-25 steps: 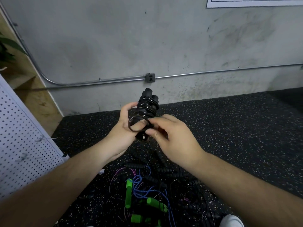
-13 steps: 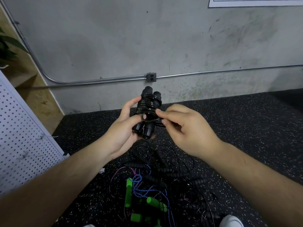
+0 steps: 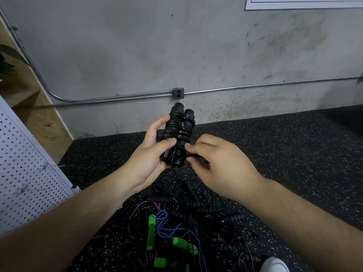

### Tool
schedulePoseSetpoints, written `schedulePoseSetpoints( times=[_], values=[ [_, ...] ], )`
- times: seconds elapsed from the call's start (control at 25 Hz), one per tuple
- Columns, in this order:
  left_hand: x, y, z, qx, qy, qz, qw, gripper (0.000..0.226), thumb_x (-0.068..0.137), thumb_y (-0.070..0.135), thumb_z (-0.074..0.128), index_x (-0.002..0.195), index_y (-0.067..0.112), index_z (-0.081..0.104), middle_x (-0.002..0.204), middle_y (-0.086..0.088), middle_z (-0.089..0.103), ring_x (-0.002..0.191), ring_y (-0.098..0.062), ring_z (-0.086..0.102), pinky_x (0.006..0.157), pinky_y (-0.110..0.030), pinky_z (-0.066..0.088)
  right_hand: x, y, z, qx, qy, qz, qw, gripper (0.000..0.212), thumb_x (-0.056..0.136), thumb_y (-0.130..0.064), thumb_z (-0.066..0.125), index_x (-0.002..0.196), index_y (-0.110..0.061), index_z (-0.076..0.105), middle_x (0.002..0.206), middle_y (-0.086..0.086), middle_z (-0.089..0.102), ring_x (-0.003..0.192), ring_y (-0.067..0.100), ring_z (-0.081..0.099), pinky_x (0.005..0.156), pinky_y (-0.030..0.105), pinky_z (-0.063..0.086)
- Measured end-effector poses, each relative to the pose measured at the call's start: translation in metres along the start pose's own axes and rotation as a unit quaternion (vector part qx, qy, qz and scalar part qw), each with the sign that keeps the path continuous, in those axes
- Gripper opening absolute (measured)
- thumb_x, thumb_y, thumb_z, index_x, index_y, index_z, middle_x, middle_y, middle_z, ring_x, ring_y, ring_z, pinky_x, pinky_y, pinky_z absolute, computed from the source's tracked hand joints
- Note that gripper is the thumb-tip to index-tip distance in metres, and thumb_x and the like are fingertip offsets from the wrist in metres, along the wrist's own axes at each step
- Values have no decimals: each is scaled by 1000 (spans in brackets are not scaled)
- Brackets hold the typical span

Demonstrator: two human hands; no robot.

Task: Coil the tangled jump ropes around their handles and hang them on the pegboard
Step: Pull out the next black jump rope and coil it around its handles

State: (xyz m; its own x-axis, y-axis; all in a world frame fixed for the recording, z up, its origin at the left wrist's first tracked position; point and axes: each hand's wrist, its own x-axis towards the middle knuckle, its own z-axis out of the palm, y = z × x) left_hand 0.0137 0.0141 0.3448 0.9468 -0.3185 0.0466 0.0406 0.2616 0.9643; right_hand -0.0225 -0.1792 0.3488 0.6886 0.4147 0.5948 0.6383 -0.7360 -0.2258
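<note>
A black jump rope has its cord wound round its two handles, which stand side by side and nearly upright at chest height. My left hand grips the lower part of this bundle, thumb across the front. My right hand pinches the last bit of black cord at the bundle's lower right side. On the floor below lies a tangle of ropes with black ribbed handles, green handles and blue and pink cords. The white pegboard leans at the left edge.
A grey concrete wall with a metal conduit and an outlet box runs behind. Black speckled rubber flooring stretches to the right. A white shoe tip shows at the bottom right. Wooden steps rise at left.
The loose loop of cord seen a second ago has been drawn tight against the handles. My right hand shifted from the bundle's front to its lower right side, and the bundle stands more upright.
</note>
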Motion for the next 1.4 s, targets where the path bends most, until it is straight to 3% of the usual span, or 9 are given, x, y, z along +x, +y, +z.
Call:
schedulePoseSetpoints(
  times=[0.2, 0.36, 0.52, 0.6, 0.68, 0.8, 1.0, 1.24, 1.4],
  values=[
    [1, -4, 2, 22, 2, 3, 1000, 56, 102, 2, 47, 139, 45, 47, 122, -15, 70, 109, -28, 69, 84, -41, 55, 3, -1, -5, 57, -47, 77, 994, 32, 85, -42, 76, 109, -19, 73, 97, -13, 62, 78, 7, 58, 71, 29, 52],
    [2, -6, 6, 31, -3, -4, 1000, 59, 101, -1, 47, 138, 45, 48, 125, -17, 68, 111, -31, 66, 94, -47, 54, 1, -7, -2, 54, -56, 119, 990, 18, 87, -37, 74, 87, -20, 67, 86, -14, 55, 73, 10, 56, 68, 28, 48],
    [2, -3, 9, 16, -3, -16, 1000, 76, 78, -4, 47, 136, 45, 50, 125, -20, 67, 103, -30, 64, 80, -41, 56, 0, -7, 1, 76, -36, 176, 981, 14, 90, -30, 72, 82, -20, 66, 84, -13, 57, 75, 7, 56, 70, 25, 46],
    [1, -2, 11, 22, -4, -13, 1000, 84, 68, -4, 48, 136, 46, 50, 115, -19, 68, 92, -24, 63, 73, -34, 54, -2, -11, 4, 112, -25, 216, 970, 15, 91, -30, 72, 80, -21, 65, 82, -12, 58, 74, 6, 57, 68, 24, 46],
    [1, -1, 11, 28, -9, -11, 1000, 88, 66, -5, 49, 137, 46, 48, 103, -15, 70, 86, -20, 64, 73, -34, 53, -3, -14, 7, 155, -16, 264, 952, 17, 92, -30, 71, 78, -23, 64, 79, -9, 61, 70, 8, 62, 64, 27, 49],
    [0, 2, 11, 22, -28, -18, 999, 93, 64, -9, 51, 139, 45, 47, 107, -19, 70, 89, -22, 66, 79, -38, 52, -5, -17, 10, 209, -9, 309, 928, 19, 92, -32, 70, 77, -22, 63, 69, -6, 64, 65, 13, 64, 59, 27, 48],
    [-2, 4, 8, 4, -43, -35, 998, 96, 65, -14, 50, 140, 45, 46, 120, -28, 64, 95, -26, 67, 85, -42, 53, -6, -20, 9, 243, 8, 326, 913, 21, 92, -30, 70, 73, -22, 63, 65, -5, 64, 60, 12, 61, 56, 27, 45],
    [-6, 2, 5, -31, -55, -42, 997, 90, 73, -13, 52, 142, 46, 47, 131, -28, 61, 105, -28, 66, 91, -45, 55, -5, -17, 2, 125, -41, 189, 973, 23, 91, -27, 70, 73, -19, 59, 76, -10, 55, 72, 11, 55, 66, 28, 45],
    [-4, 2, 8, -8, -68, -36, 997, 94, 73, -14, 48, 144, 48, 42, 129, -17, 66, 110, -27, 67, 97, -45, 52, -5, -20, 3, 254, 7, 300, 919, 26, 90, -26, 73, 68, -17, 63, 64, -4, 61, 62, 21, 63, 57, 31, 49]
  ],
)
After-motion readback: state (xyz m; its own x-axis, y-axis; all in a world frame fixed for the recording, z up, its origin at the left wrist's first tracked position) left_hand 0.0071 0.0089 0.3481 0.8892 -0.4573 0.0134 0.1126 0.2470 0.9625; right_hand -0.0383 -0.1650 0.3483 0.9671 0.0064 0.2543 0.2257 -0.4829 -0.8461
